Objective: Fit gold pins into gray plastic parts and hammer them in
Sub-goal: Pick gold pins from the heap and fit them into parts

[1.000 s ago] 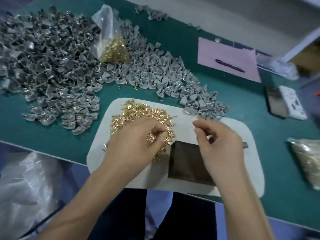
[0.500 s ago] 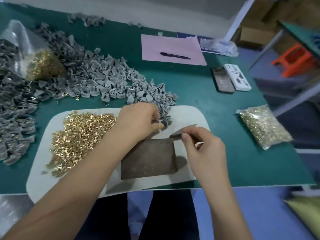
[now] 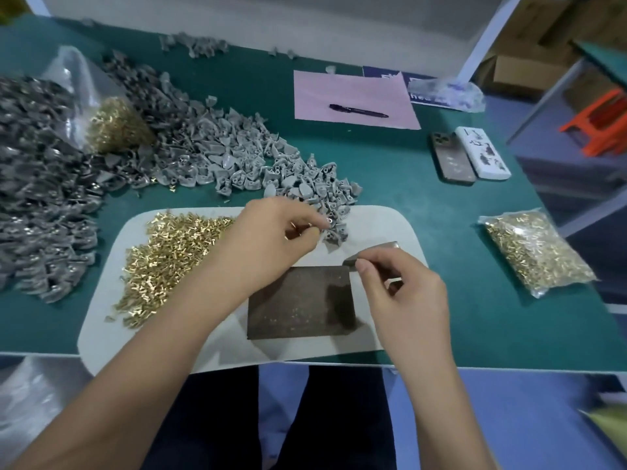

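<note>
My left hand (image 3: 281,232) reaches over the white mat (image 3: 390,225) to the near edge of the loose gray plastic parts (image 3: 271,171). Its curled thumb and forefinger pinch one gray part (image 3: 334,232) there, and a gold glint shows under the fingers. A heap of gold pins (image 3: 169,252) lies on the mat's left half. My right hand (image 3: 397,290) grips a small metal bar (image 3: 376,251) just above the far right corner of a dark metal block (image 3: 298,300).
A big heap of gray parts with pins (image 3: 34,198) fills the left of the green table. Bags of gold pins lie at the left (image 3: 115,123) and right (image 3: 536,249). A pink sheet (image 3: 353,93) with a pen (image 3: 358,111) and two phones (image 3: 468,156) lie at the back.
My left hand left the gold pin heap and moved right to the gray parts. My right hand took hold of the metal bar. The view swung to the right.
</note>
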### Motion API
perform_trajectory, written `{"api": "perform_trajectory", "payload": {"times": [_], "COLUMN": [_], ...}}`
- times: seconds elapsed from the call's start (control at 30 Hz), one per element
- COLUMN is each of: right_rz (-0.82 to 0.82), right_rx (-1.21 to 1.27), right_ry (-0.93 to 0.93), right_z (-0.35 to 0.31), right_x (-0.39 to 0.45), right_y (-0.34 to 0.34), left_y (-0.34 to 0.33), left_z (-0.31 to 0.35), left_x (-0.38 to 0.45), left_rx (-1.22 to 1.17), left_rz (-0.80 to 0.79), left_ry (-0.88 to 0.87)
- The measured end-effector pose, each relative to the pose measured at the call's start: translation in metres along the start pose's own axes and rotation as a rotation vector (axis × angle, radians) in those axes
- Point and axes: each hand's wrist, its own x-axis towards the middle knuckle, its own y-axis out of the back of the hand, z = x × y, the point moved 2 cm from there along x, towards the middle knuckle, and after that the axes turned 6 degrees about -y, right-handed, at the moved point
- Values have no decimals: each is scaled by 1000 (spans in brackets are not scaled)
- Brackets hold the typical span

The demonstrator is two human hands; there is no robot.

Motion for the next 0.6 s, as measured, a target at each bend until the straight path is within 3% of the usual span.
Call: {"api": "perform_trajectory", "payload": {"times": [0.1,0.27,0.6], "right_rz": [-37,-125,-235], "right_rx": [70,66,-66], "right_ry": [27,103,173], "right_z": [-7,-17,-22], "right_x": [-7,-22,-29], "right_y": [-5,-16,-30], "left_y": [9,5,-5], "left_z": [0,-5,-24], "left_x": [-37,-78,-103], "left_rx": [-211,121,51], "left_rz": [2,40,113], "left_ry": [116,110,24]}}
